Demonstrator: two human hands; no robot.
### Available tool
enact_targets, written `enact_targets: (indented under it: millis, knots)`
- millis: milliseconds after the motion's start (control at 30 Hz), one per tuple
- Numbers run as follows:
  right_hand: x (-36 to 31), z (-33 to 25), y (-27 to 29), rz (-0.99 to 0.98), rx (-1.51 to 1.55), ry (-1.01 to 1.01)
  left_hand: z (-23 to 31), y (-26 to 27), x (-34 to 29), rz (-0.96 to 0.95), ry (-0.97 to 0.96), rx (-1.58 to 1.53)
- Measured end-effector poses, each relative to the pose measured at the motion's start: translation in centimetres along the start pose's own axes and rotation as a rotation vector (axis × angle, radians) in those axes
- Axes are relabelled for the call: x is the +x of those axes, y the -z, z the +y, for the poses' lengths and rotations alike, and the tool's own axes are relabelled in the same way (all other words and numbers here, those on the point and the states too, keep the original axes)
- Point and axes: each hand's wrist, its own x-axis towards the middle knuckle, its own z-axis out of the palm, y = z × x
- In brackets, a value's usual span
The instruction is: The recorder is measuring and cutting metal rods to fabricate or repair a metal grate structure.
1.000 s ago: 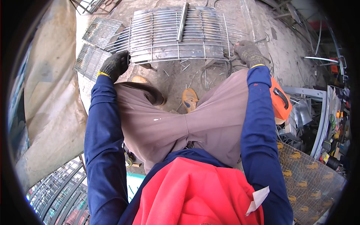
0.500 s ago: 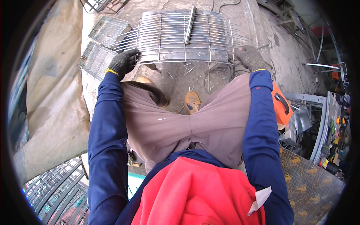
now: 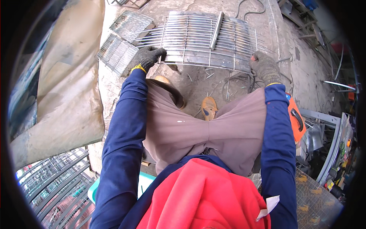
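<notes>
In front of my knees, a wire grille of thin parallel metal rods lies over a dull metal sheet. My left hand, in a dark knit glove with a yellow cuff, has its fingers curled at the grille's near left corner. At the near right corner, my right hand, in a worn grey-brown glove with a bare fingertip showing, closes on the grille's edge. The undersides of both grips are hidden. A straight metal bar rests across the rods, right of the middle.
Two smaller wire grids lie at the far left, with loose rods beside them. Short metal offcuts and a dark cable are on the floor. An orange case stands by my right forearm. A stained cloth sheet hangs at the left.
The view has swung, so everything sits farther right in the picture. My left fingers reach a little farther over the grille's corner. Both hands remain at the near corners.
</notes>
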Motion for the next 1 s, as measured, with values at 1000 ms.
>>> enact_targets:
  millis: [1000]
  knots:
    - [0.2, -1.3, 0.2, -0.031, -0.055, -0.026, -0.3, 0.0, 0.8, -0.071, -0.072, 0.168]
